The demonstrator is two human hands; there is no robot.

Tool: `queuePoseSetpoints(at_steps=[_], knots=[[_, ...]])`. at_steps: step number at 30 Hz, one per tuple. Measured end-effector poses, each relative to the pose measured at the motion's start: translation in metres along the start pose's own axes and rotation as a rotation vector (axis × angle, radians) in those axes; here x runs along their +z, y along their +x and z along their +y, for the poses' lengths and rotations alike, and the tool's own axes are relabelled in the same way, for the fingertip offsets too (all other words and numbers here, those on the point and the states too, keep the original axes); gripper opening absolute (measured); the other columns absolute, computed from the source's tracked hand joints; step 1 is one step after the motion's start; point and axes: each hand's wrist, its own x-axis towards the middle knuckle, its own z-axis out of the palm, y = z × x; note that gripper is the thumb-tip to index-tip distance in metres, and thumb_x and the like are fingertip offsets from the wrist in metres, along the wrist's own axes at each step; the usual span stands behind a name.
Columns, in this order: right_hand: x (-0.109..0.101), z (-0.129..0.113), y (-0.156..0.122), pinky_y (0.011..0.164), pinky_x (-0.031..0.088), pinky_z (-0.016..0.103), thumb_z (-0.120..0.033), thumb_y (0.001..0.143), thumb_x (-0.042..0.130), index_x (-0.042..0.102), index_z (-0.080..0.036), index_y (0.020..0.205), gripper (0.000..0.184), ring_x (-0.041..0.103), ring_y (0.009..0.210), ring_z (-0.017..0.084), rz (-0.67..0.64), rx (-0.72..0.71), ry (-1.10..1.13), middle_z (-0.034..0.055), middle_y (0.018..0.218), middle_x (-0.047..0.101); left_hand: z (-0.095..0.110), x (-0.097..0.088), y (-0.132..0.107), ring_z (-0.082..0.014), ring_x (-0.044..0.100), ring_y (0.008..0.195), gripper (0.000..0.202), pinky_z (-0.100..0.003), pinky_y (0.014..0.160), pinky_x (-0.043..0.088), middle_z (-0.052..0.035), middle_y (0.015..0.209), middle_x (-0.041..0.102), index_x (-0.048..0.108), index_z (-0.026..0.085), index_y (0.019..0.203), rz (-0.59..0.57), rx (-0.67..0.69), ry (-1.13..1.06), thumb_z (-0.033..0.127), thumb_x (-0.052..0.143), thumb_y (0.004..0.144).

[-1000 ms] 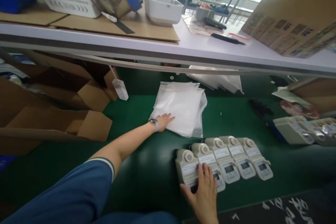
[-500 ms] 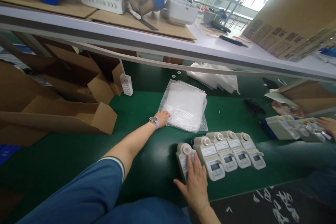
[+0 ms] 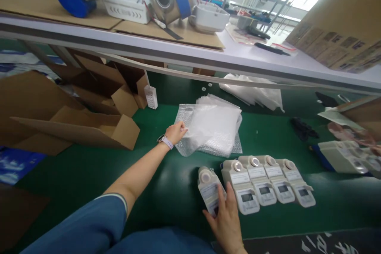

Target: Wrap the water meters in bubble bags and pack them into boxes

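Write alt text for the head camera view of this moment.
A person's right hand touches a white handheld device with a small screen, set askew beside a row of four similar devices on a green mat. The watch-wearing left hand rests at the edge of a stack of clear bubble-wrap bags.

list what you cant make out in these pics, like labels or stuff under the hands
All in the head view:
Lower part of the tilted white display unit: covered by the right hand.
Bubble-wrap bags: the edge under the left hand is hidden.
Labels on the row of display units: print too small to read.
Units at the right: cut off by the frame edge.
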Motion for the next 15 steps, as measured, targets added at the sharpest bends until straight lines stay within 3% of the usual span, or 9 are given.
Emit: queuePoseSetpoints(at_steps=[2,4,6,8,10,12,15], knots=[[0.001,0.008,-0.001,0.097,0.038,0.049,-0.040,0.071,0.068,0.008,-0.016,0.146,0.099,0.034,0.125,0.038,-0.040,0.101,0.017,0.0209,0.142,0.025,-0.019,-0.015,-0.035,-0.0179,0.062,0.075,0.035,-0.025,0.063,0.040,-0.0023,0.085,0.064,0.049,0.021,0.118,0.089,-0.113,0.018,0.040,0.046,0.089],[0.001,0.013,0.000,0.093,0.041,0.048,-0.039,0.067,0.071,0.013,-0.018,0.145,0.100,0.041,0.117,0.039,-0.095,0.135,-0.001,0.0205,0.136,0.031,-0.031,-0.017,-0.076,-0.0177,0.062,0.079,0.044,-0.025,0.067,0.042,-0.0018,0.090,0.065,0.043,0.024,0.128,0.118,-0.142,0.013,0.040,0.048,0.088],[0.000,0.013,0.003,0.090,0.042,0.048,-0.035,0.066,0.070,0.023,-0.019,0.143,0.092,0.044,0.113,0.039,-0.132,0.146,-0.021,0.0205,0.131,0.033,-0.032,-0.004,-0.116,-0.0182,0.061,0.091,0.041,-0.026,0.076,0.044,-0.0020,0.098,0.064,0.047,0.027,0.128,-0.005,-0.083,0.003,0.039,0.049,0.089],[-0.003,0.009,0.008,0.089,0.042,0.047,-0.031,0.069,0.066,0.031,-0.019,0.141,0.080,0.046,0.109,0.038,-0.145,0.161,-0.020,0.0198,0.126,0.035,-0.024,0.020,-0.148,-0.0191,0.059,0.099,0.031,-0.026,0.081,0.044,-0.0023,0.102,0.064,0.057,0.028,0.119,-0.183,-0.039,-0.002,0.033,0.048,0.089],[-0.008,0.005,0.014,0.087,0.042,0.048,-0.029,0.070,0.063,0.036,-0.020,0.139,0.074,0.048,0.106,0.038,-0.156,0.194,0.004,0.0188,0.121,0.037,-0.011,0.048,-0.166,-0.0197,0.059,0.096,0.028,-0.027,0.080,0.045,-0.0035,0.099,0.063,0.062,0.028,0.112,-0.286,-0.063,0.000,0.027,0.047,0.089],[-0.012,0.004,0.022,0.086,0.041,0.050,-0.029,0.067,0.063,0.035,-0.022,0.140,0.078,0.048,0.106,0.038,-0.185,0.259,0.091,0.0177,0.120,0.040,0.001,0.071,-0.172,-0.0198,0.060,0.093,0.030,-0.028,0.078,0.046,-0.0057,0.098,0.062,0.062,0.026,0.114,-0.296,-0.104,-0.006,0.025,0.045,0.089],[-0.017,0.008,0.031,0.093,0.039,0.049,-0.032,0.059,0.067,0.033,-0.021,0.140,0.088,0.048,0.109,0.035,-0.234,0.416,0.482,0.0137,0.118,0.047,0.011,0.088,-0.170,-0.0199,0.060,0.093,0.034,-0.029,0.080,0.047,-0.0085,0.105,0.058,0.058,0.023,0.120,-0.288,-0.155,-0.017,0.024,0.041,0.091]])
